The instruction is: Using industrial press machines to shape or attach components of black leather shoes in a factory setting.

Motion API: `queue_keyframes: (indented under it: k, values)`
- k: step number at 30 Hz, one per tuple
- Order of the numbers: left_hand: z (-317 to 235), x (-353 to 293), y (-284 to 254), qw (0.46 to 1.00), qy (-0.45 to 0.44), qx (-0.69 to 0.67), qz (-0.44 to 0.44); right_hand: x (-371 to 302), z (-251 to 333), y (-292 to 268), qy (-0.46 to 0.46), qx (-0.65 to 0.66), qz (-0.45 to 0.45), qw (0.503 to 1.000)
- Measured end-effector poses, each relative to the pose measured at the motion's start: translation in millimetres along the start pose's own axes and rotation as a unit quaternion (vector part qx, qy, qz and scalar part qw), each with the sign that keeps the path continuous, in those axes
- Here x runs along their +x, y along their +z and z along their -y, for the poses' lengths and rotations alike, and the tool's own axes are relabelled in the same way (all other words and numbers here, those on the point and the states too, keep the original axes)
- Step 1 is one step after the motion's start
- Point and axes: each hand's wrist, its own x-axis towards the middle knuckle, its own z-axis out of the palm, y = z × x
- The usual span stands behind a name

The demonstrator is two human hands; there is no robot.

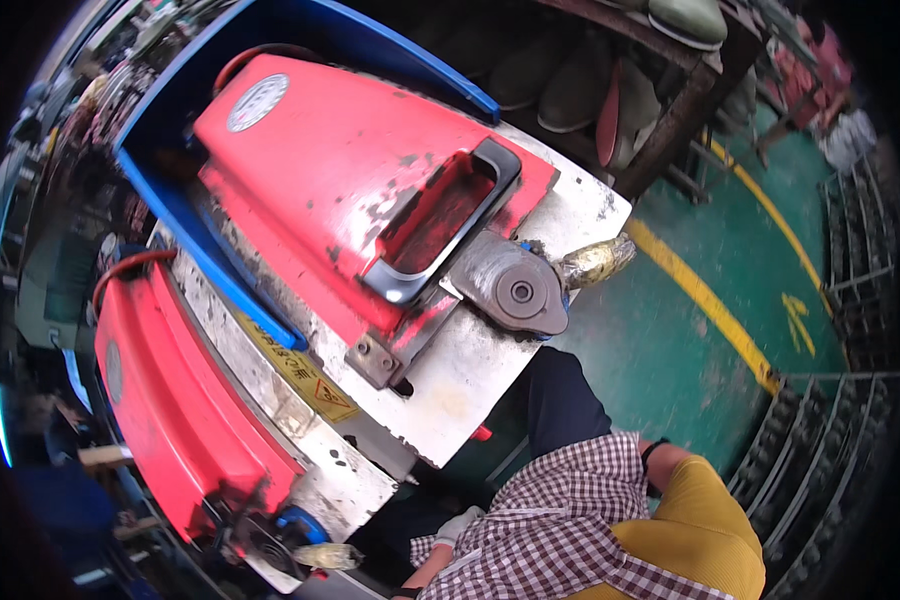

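My left hand wears a white glove and rests at the front of the brown-and-white checked apron. Its fingers are partly covered by the cloth, so their pose is unclear. On my right side a bent arm shows a yellow sleeve and a black band near the wrist; the hand itself is hidden behind the apron. Ahead of me stands a red machine with worn paint and a recessed black-rimmed opening. A round metal head and a handle wrapped in yellowish tape sit at its near end, apart from my hands.
A blue guard wraps round the machine on its white table. A second red machine stands at the left. Shoes fill a rack at the back. Metal racks line the right, beside a green floor with yellow lines.
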Motion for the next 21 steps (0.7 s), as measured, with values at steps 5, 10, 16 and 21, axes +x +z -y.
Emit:
queue_keyframes:
  k: [5,10,16,21]
  values:
    - [-24,40,13,0.992,-0.016,0.092,-0.087,123,16,53,0.01,-0.25,0.044,0.967]
    - [-38,39,17,0.968,0.009,0.043,-0.246,52,66,100,0.046,-0.461,0.031,0.885]
    - [-97,-31,-22,0.892,0.082,0.132,-0.425,-36,242,133,-0.174,-0.436,-0.187,0.863]
    - [-278,-141,-69,0.695,0.375,0.188,-0.584,-175,456,282,-0.584,-0.331,-0.233,0.704]
